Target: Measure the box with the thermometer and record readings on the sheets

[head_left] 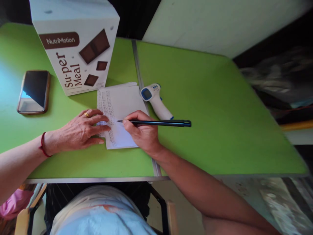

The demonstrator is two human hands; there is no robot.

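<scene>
Between the thumb and fingers of my right hand (pixel 144 132) is a black pen (pixel 168 123), its tip just above or on the white paper (pixel 127 101); contact cannot be made out. Rows of small handwriting run along the paper's left side. My left hand (pixel 89 129) lies with fingers stretched out over the paper's left edge, holding nothing. A gold ring is on one finger and a red cord circles that wrist. Beyond the right hand, a white and blue infrared thermometer (pixel 157 101) rests at the paper's right edge.
A tall white NutriMotion box (pixel 80 55) stands behind the paper. To the left lies a phone (pixel 34 92) in a case. The green folding table (pixel 215 114) has a metal seam beneath the paper. A pale wall rises behind it.
</scene>
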